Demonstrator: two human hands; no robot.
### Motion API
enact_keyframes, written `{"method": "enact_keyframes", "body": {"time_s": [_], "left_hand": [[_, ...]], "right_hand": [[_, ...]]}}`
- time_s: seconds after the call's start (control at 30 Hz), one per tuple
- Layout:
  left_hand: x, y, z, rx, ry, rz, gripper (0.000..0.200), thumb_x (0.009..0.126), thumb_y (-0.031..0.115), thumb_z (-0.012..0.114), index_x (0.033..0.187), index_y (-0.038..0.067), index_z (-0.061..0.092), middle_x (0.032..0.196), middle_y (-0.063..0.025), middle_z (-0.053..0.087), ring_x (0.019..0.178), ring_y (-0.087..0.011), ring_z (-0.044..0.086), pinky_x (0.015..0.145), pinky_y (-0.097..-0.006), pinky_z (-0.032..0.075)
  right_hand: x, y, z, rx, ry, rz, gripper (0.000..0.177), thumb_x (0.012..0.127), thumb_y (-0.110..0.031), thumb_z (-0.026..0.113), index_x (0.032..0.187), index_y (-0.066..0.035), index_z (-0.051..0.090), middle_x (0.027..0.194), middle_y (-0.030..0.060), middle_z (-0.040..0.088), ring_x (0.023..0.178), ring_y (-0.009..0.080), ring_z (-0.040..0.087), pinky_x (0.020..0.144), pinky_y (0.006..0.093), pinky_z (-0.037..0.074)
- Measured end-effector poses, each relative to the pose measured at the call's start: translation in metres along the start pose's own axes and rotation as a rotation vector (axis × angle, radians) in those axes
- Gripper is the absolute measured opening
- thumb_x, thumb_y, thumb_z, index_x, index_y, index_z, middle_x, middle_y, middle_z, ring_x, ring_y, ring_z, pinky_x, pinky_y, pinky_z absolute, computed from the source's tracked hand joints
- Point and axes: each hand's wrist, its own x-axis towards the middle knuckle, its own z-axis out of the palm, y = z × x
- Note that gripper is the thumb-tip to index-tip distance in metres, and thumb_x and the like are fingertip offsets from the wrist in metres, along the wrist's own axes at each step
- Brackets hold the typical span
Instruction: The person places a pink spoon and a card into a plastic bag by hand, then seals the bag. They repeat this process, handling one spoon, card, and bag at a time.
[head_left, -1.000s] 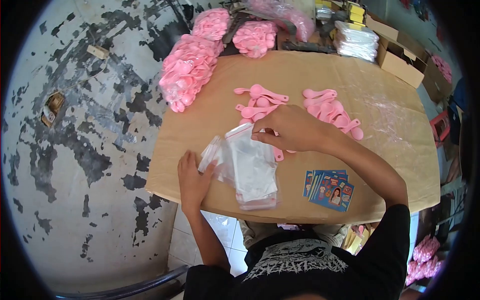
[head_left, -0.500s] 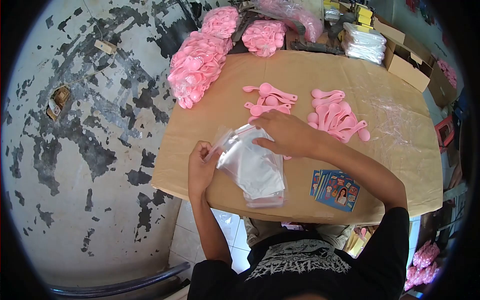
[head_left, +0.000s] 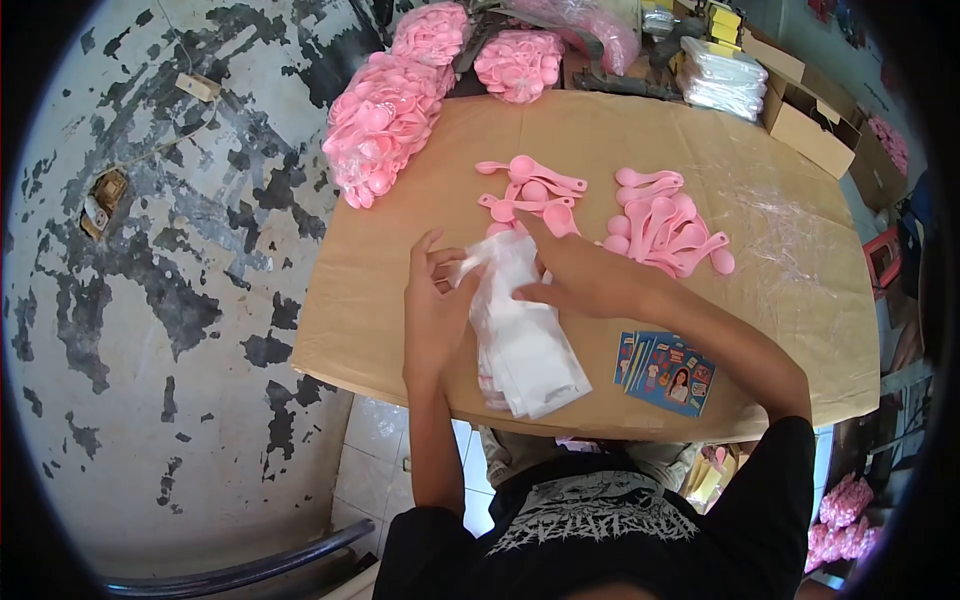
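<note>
Pinching the clear bags [head_left: 525,350] at their top, left hand [head_left: 432,310] and right hand [head_left: 580,275], pink spoons [head_left: 665,225] just beyond.

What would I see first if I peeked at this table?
All the pink: loose pink spoons lie in heaps in the middle of the brown table, and fat bags of pink spoons sit at its far left corner. Nearer, the left hand and right hand are on a stack of clear bags, beside bright picture cards.
</note>
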Motion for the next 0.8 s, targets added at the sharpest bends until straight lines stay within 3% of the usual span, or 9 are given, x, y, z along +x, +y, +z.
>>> {"method": "enact_keyframes", "body": {"time_s": [0.07, 0.1, 0.23, 0.33, 0.37, 0.57, 0.67, 0.77, 0.8], "left_hand": [[-0.012, -0.006, 0.002, 0.311, 0.121, 0.070, 0.063, 0.091, 0.015, 0.066, 0.142, -0.003, 0.033, 0.124, -0.0228, 0.055, 0.115, -0.0282, 0.056, 0.098, -0.0376, 0.044], [-0.023, 0.001, 0.002, 0.321, 0.103, -0.009, 0.068, 0.094, 0.023, 0.062, 0.145, -0.005, 0.028, 0.135, -0.0299, 0.046, 0.128, -0.0377, 0.045, 0.109, -0.0425, 0.034], [-0.057, -0.013, 0.009, 0.435, 0.068, -0.028, 0.066, 0.096, 0.028, 0.057, 0.143, -0.010, 0.030, 0.137, -0.0329, 0.043, 0.130, -0.0421, 0.042, 0.110, -0.0428, 0.032], [-0.060, -0.006, 0.023, 0.402, 0.009, -0.031, 0.065, 0.097, 0.031, 0.055, 0.141, -0.012, 0.033, 0.136, -0.0334, 0.044, 0.129, -0.0437, 0.042, 0.109, -0.0436, 0.032], [-0.057, -0.002, 0.027, 0.399, -0.008, -0.014, 0.064, 0.097, 0.031, 0.055, 0.140, -0.011, 0.034, 0.135, -0.0332, 0.045, 0.128, -0.0438, 0.042, 0.108, -0.0440, 0.033], [-0.046, 0.018, 0.021, 0.458, -0.123, 0.024, 0.075, 0.090, 0.035, 0.063, 0.140, -0.011, 0.032, 0.128, -0.0322, 0.050, 0.120, -0.0437, 0.048, 0.102, -0.0465, 0.037], [-0.055, 0.033, 0.020, 0.666, -0.182, -0.035, 0.089, 0.082, 0.039, 0.072, 0.141, -0.011, 0.029, 0.126, -0.0317, 0.051, 0.118, -0.0437, 0.048, 0.101, -0.0466, 0.039], [-0.074, 0.037, 0.034, 0.994, -0.174, 0.057, 0.095, 0.075, 0.039, 0.079, 0.139, -0.011, 0.030, 0.124, -0.0300, 0.052, 0.117, -0.0437, 0.048, 0.099, -0.0464, 0.040], [-0.077, 0.037, 0.038, 1.103, -0.162, 0.122, 0.096, 0.072, 0.038, 0.080, 0.138, -0.011, 0.031, 0.123, -0.0293, 0.052, 0.117, -0.0437, 0.048, 0.098, -0.0464, 0.040]], "right_hand": [[-0.015, -0.010, -0.013, -0.100, -0.071, 0.109, 0.070, 0.091, -0.026, 0.064, 0.142, 0.006, 0.029, 0.102, 0.0294, 0.063, 0.093, 0.0394, 0.063, 0.077, 0.0444, 0.051], [-0.022, -0.012, -0.017, -0.125, -0.058, 0.092, 0.071, 0.091, -0.026, 0.064, 0.142, 0.007, 0.028, 0.100, 0.0295, 0.063, 0.091, 0.0403, 0.063, 0.077, 0.0452, 0.051], [-0.048, -0.021, -0.016, -0.218, -0.196, 0.086, 0.072, 0.093, -0.027, 0.059, 0.144, 0.009, 0.023, 0.089, 0.0284, 0.064, 0.082, 0.0427, 0.063, 0.073, 0.0471, 0.050], [-0.047, -0.034, -0.005, -0.141, -0.282, 0.144, 0.074, 0.094, -0.028, 0.060, 0.147, 0.006, 0.020, 0.079, 0.0238, 0.065, 0.072, 0.0371, 0.065, 0.067, 0.0445, 0.050], [-0.049, -0.027, 0.005, -0.108, -0.156, 0.037, 0.074, 0.095, -0.027, 0.058, 0.147, 0.008, 0.019, 0.075, 0.0239, 0.064, 0.068, 0.0389, 0.064, 0.065, 0.0449, 0.050], [-0.049, -0.004, 0.021, 0.021, -0.143, -0.077, 0.072, 0.092, -0.020, 0.059, 0.147, 0.005, 0.020, 0.081, 0.0237, 0.065, 0.073, 0.0388, 0.065, 0.068, 0.0453, 0.050], [-0.030, -0.043, -0.027, -0.349, -0.391, 0.173, 0.078, 0.085, -0.015, 0.066, 0.149, -0.002, 0.023, 0.107, 0.0222, 0.064, 0.098, 0.0358, 0.064, 0.081, 0.0452, 0.050], [-0.006, 0.012, -0.006, -0.741, 0.041, -0.416, 0.095, 0.072, -0.017, 0.080, 0.150, -0.011, 0.026, 0.140, 0.0167, 0.048, 0.131, 0.0333, 0.045, 0.103, 0.0486, 0.042], [-0.002, 0.008, -0.005, -0.774, -0.092, -0.418, 0.102, 0.066, -0.020, 0.083, 0.150, -0.013, 0.026, 0.146, 0.0145, 0.041, 0.136, 0.0322, 0.037, 0.107, 0.0507, 0.036]]}}
